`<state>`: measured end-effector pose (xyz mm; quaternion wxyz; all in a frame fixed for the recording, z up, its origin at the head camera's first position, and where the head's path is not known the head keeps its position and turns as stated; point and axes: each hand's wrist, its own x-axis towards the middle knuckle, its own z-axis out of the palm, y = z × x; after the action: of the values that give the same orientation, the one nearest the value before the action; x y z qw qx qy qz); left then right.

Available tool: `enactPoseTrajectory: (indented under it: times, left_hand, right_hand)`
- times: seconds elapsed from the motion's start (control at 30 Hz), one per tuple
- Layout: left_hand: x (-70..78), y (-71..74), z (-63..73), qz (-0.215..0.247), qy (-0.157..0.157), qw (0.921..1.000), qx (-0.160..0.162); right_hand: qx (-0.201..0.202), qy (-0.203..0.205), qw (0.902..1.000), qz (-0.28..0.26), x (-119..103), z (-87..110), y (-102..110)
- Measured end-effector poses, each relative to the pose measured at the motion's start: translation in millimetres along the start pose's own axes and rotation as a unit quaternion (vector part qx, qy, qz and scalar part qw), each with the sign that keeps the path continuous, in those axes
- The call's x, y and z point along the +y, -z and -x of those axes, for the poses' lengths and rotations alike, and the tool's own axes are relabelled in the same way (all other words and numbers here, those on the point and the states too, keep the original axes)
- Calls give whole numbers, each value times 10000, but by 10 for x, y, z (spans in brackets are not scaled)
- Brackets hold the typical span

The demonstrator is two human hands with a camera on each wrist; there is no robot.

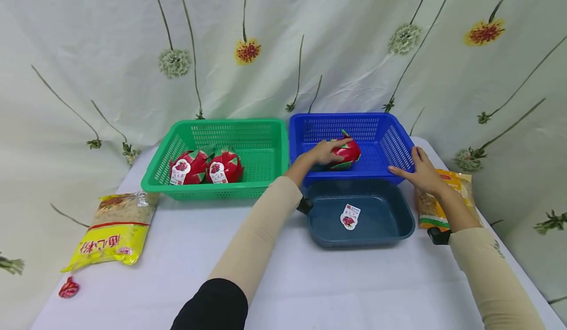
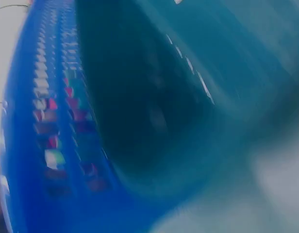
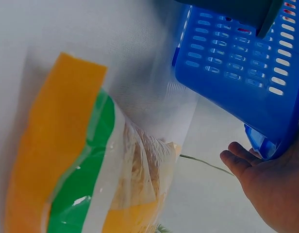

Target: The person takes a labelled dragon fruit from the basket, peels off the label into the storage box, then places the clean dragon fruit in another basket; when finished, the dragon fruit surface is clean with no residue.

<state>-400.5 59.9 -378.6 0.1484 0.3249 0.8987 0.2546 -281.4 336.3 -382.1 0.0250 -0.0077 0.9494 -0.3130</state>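
Observation:
In the head view my left hand [image 1: 325,152] reaches into the blue basket [image 1: 315,174] and holds a red dragon fruit [image 1: 351,153] with green-tipped scales. My right hand [image 1: 424,173] grips that basket's right rim, thumb to the inside; the right wrist view also has this hand [image 3: 273,187] at the basket's edge [image 3: 222,99]. Just in front stands a dark teal tub [image 1: 323,226] with a dragon-fruit sticker [image 1: 350,216] inside. To the left, a green basket [image 1: 264,160] holds two dragon fruits [image 1: 227,165] bearing white stickers. The left wrist view is blurred and hides the left fingers.
A yellow bag [image 1: 115,231] lies at the table's left, with a small red object [image 1: 69,287] near it. On the right, an orange and green bag [image 1: 436,212] lies partly under my right forearm. A flower-printed cloth [image 1: 345,49] hangs behind the baskets.

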Motion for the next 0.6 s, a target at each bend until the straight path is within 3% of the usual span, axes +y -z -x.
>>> enactPoseTrajectory:
  times: [0.1,0.2,0.3,0.43,0.6]
  left_hand:
    - [-36,65,57,496,75,9977,-446]
    - [-88,124,87,1115,295,9899,-826]
    - [-125,146,93,1402,352,9835,-1086]
    - [-99,144,68,1036,76,9891,-1046]
    - [51,45,-75,319,-84,9979,-560]
  right_hand:
    - [-15,-9,10000,-36,3,5,-1]
    - [25,-7,10000,-13,17,1,9]
    - [54,-33,10000,14,34,-9,3]
    - [70,-19,10000,17,43,-20,-18]
    - [93,-10,10000,26,23,-4,-14]
